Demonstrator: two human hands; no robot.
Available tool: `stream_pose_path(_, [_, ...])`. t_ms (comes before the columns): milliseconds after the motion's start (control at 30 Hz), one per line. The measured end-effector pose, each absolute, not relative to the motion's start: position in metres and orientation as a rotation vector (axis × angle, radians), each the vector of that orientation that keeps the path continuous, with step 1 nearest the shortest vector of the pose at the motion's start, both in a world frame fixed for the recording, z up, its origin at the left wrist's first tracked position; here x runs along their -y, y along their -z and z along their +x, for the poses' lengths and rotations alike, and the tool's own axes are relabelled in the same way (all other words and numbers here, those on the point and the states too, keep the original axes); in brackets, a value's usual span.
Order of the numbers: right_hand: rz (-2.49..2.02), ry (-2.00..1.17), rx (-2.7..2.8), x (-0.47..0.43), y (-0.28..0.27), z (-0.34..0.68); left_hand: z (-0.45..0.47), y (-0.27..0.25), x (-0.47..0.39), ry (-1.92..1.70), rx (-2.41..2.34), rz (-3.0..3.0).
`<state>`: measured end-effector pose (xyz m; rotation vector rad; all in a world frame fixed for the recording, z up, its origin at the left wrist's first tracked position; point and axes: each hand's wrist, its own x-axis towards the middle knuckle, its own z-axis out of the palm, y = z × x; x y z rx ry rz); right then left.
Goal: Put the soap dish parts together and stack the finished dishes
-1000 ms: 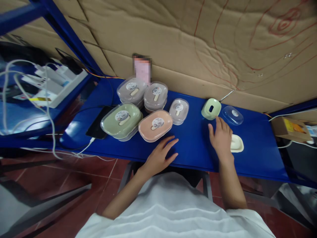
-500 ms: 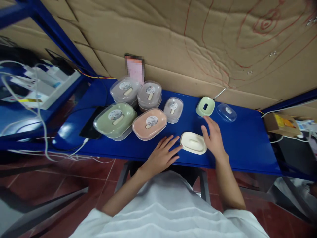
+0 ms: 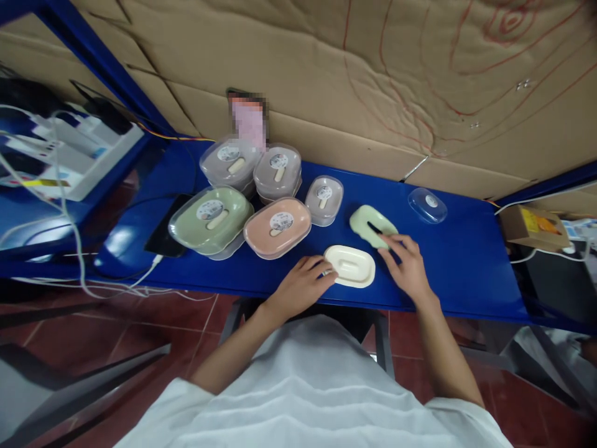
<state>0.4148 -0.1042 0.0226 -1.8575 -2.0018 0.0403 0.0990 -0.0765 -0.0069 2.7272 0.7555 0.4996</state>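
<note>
My left hand (image 3: 305, 283) is closed at the left end of a cream oval dish (image 3: 357, 267), thumb and fingers gripping its rim. The dish lies on the blue table and has a raised bar in its middle. My right hand (image 3: 407, 264) pinches the right edge of a light green oval piece (image 3: 366, 225) with a dark slot. That green piece is tilted and sits just behind the cream dish. Further back on the right lies a clear plastic lid (image 3: 428, 205) with a round label.
Left of my hands stand labelled lidded boxes: a green one (image 3: 212, 221), a pink one (image 3: 277, 229), a small grey one (image 3: 324, 200) and stacked grey ones (image 3: 277, 171). A dark phone (image 3: 168, 227) with a white cable lies at the left. Cardboard (image 3: 298, 74) lines the back.
My right hand has taken hold of the green piece and brought it nearer and leftward, tilting it. My left hand has gone from spread fingers to gripping the cream dish, which has shifted slightly left.
</note>
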Motion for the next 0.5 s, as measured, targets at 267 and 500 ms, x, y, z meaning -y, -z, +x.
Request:
stream_pose_path(267, [-1.525,-0.184,2.306,0.168,0.001,0.351,0.083,-0.005,0.075,-0.686,-0.879,2.647])
stream_pose_path(500, [-1.59,-0.074,2.237,0.128,-0.028,0.385,0.083,-0.002,0.076,-0.599,-0.862,2.65])
